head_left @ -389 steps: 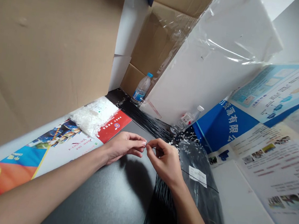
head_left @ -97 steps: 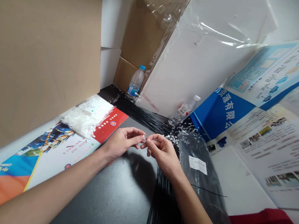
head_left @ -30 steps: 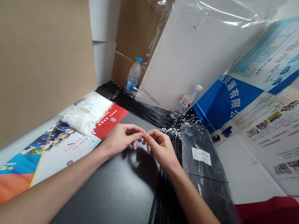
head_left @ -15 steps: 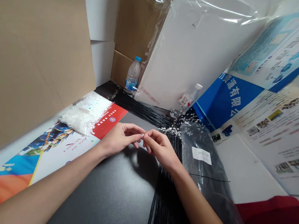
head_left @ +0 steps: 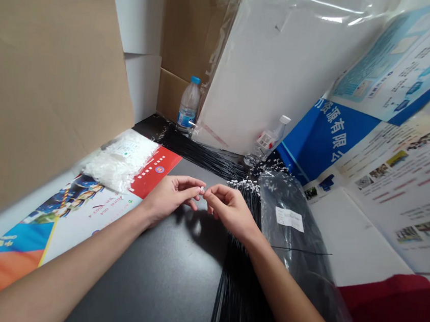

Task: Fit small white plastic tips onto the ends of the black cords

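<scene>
My left hand [head_left: 167,198] pinches a small white plastic piece [head_left: 202,190] between thumb and forefinger, over the dark tabletop [head_left: 141,281]. Just to its right, my right hand [head_left: 230,209] has thumb and fingertips pressed together close to the piece. What lies between those right fingertips is too small to make out. Below my right wrist runs a thick bundle of black wires [head_left: 226,290] with small white connectors [head_left: 243,185] at its far end. A clear bag of small white pieces [head_left: 122,161] rests left of my left hand.
More black wires [head_left: 204,154] lie along the back. Two plastic bottles, one blue-capped [head_left: 189,106] and one white-capped [head_left: 273,139], stand there. A clear plastic bag with a label [head_left: 289,219] covers the right side. Cardboard [head_left: 55,72] walls the left; printed posters [head_left: 397,72] stand right.
My fingertips have drawn slightly apart, and the white piece in my left hand now shows more clearly. The whole view has shifted a little.
</scene>
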### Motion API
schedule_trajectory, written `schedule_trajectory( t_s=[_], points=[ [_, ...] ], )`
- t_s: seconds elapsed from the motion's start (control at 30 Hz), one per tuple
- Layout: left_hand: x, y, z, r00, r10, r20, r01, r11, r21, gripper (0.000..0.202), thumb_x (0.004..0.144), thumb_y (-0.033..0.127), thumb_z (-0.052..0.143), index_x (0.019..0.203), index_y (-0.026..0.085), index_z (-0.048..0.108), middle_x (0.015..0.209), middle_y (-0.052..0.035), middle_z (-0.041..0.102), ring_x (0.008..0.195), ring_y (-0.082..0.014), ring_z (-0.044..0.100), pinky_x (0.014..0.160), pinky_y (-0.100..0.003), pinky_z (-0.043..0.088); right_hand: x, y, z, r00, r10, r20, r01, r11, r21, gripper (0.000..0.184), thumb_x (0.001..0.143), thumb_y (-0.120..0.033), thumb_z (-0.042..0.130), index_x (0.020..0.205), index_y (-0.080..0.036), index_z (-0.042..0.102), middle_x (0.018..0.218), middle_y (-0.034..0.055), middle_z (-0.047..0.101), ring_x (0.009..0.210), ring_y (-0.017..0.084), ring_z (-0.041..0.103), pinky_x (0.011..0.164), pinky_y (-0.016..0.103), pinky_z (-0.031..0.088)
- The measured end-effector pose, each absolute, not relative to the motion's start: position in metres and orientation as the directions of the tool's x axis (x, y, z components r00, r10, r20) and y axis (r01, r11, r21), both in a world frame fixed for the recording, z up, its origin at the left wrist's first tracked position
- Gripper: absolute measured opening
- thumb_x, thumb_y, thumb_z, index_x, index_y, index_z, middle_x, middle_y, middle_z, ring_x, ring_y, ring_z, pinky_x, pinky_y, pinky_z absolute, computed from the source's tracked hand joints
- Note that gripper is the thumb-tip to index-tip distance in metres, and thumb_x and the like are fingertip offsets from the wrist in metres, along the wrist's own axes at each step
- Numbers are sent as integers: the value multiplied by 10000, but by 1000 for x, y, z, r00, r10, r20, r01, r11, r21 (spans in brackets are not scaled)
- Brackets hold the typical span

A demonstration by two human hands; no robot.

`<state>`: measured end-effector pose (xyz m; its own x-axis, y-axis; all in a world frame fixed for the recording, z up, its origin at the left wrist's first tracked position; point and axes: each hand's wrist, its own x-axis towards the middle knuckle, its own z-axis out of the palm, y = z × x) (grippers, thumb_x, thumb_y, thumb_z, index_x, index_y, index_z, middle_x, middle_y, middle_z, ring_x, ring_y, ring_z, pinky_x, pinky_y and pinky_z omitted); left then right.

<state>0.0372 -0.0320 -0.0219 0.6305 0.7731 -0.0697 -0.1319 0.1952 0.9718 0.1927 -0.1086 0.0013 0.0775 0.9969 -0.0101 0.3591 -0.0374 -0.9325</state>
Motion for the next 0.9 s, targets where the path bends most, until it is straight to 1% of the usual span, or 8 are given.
schedule_trajectory(
  t_s=[0.1,0.17,0.33,0.47,0.6,0.7,0.8,0.9],
  points=[
    [37,-32,-23,648,757,-80,-123,207,971,165,776,213,701,926,148,716,843,-28,716,531,-80,602,603,-253,494,192,-109,2,76,997,-34,357,-59,-932,356,835,-516,634,734,-176,612,551,-36,537,485,83,443,479,219,330],
    [37,-31,-23,653,754,-65,-113,183,977,150,781,220,694,916,155,704,846,-20,707,525,-78,597,596,-253,491,192,-109,2,85,995,-49,352,-76,-933,349,830,-509,636,736,-173,618,551,-38,530,480,81,440,474,217,329],
    [37,-32,-25,662,749,6,-93,74,993,112,807,248,665,880,164,654,757,11,662,492,-85,584,530,-243,485,194,-108,-1,88,995,-47,312,-72,-947,355,821,-514,639,749,-167,623,546,-47,500,469,75,415,462,213,330],
    [39,-33,-26,664,747,17,-71,41,997,106,825,249,636,878,157,638,712,12,660,466,-90,581,485,-233,474,194,-107,-2,85,995,-48,289,-70,-955,375,801,-531,657,729,-168,602,540,-52,502,466,69,409,457,205,329],
    [39,-34,-20,608,794,13,-93,55,994,94,811,209,649,867,135,659,725,5,676,498,-87,606,555,-243,525,194,-107,-1,77,995,-57,275,-77,-958,355,812,-507,642,724,-167,588,548,-53,514,470,65,418,463,201,336],
    [39,-35,-16,578,816,8,-135,87,987,108,820,223,653,845,120,670,736,-18,697,560,-101,637,612,-254,557,194,-107,-1,72,995,-68,275,-85,-958,347,818,-495,637,716,-168,580,548,-52,518,470,63,421,463,201,329],
    [40,-34,-16,572,820,19,-165,92,982,88,819,203,654,830,117,669,741,-21,705,572,-104,647,625,-256,565,194,-108,-1,67,994,-83,270,-98,-958,365,811,-513,644,707,-170,572,546,-50,522,462,61,418,457,203,313],
    [41,-34,-17,571,820,42,-198,87,976,42,786,153,675,812,125,657,746,-8,703,576,-102,649,617,-250,565,194,-108,-1,72,994,-88,266,-104,-958,391,794,-546,655,738,-163,595,547,-53,518,456,59,414,457,204,306]
  ],
)
